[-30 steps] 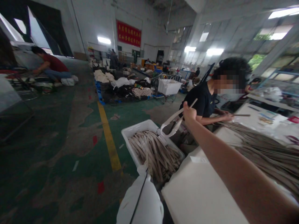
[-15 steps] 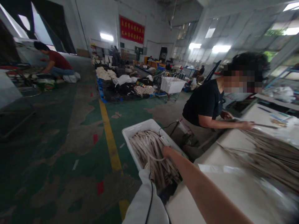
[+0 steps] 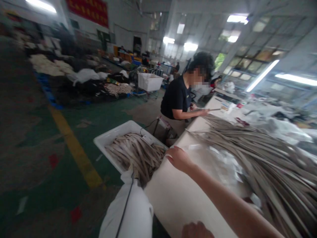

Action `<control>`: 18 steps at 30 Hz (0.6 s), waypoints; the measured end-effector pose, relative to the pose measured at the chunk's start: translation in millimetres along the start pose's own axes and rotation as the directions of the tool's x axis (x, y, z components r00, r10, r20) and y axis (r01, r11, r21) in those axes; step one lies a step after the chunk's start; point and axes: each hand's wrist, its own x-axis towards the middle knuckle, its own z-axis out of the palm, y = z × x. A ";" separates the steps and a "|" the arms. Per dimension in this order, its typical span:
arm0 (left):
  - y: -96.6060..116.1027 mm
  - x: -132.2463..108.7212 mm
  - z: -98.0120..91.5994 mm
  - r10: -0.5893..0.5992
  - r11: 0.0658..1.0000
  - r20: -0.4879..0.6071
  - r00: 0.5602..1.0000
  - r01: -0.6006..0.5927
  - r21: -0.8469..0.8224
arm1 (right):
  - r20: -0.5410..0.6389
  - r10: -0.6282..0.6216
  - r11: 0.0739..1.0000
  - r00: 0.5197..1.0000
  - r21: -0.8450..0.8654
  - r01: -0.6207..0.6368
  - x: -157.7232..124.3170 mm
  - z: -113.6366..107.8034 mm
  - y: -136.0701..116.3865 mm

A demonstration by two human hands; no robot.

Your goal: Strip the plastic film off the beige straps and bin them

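Right hand (image 3: 178, 158) at the end of a bare forearm stretched from lower right across the white table (image 3: 173, 198). The fingers are slack and nearly straight, grasping nothing, poised over the table's edge just beside the white plastic bin (image 3: 109, 138). The bin stands on the floor against the table and is heaped with flat beige straps (image 3: 135, 153). Left hand (image 3: 196, 231) shows knuckles only at the bottom edge, so its grip cannot be told. Long, thin beige strips (image 3: 262, 155) fan across the table over crumpled clear plastic film (image 3: 223, 163). Beyond them a co-worker (image 3: 175, 96) leans on the table.
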 end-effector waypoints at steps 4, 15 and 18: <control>38.8 -30.3 26.9 0.112 0.967 0.407 0.907 -0.193 0.164 | -0.244 0.268 0.960 0.932 -0.017 -0.280 -141.4 -5.5 61.5; 30.9 -20.9 25.9 0.261 0.856 0.389 0.883 -0.398 0.330 | -0.272 0.932 0.337 0.240 0.894 -0.295 -207.9 14.0 132.8; 34.8 -12.6 26.0 0.250 0.880 0.326 0.912 -0.354 0.316 | -0.147 0.935 0.206 0.323 0.966 -0.156 -204.8 5.0 109.9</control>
